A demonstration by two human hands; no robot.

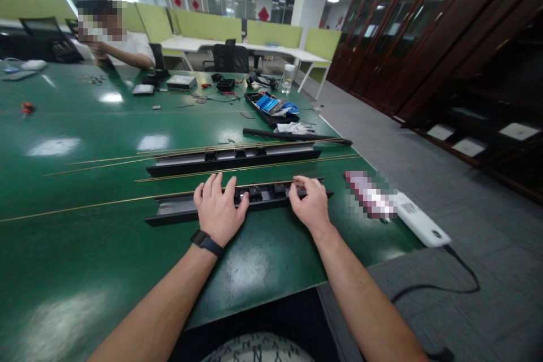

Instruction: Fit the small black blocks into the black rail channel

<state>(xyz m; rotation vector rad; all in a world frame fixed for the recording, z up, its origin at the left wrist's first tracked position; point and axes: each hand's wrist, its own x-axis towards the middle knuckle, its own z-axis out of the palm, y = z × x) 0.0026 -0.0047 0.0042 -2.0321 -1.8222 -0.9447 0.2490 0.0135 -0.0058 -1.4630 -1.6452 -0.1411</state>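
A black channel-shaped rail (173, 212) lies lengthwise on the table in front of me, with small black blocks (255, 192) set along its inside. Across it runs a thin brass-coloured rod (97, 204), extending far to the left. My left hand (220, 209) rests palm down over the rail's middle, fingers spread, the thumb beside the blocks. At the rail's right end, my right hand (313, 203) has its fingers curled in on the rod near the far wall; the exact contact at the fingertips is partly hidden. A black band is on my left wrist.
Behind lies a second rail (233, 159) with more thin rods around it. A long black strip (297, 137), gloves and a parts tray (265, 110) sit farther back. To the right are a blurred phone-like item and a white power strip (419, 219). Another person sits far left.
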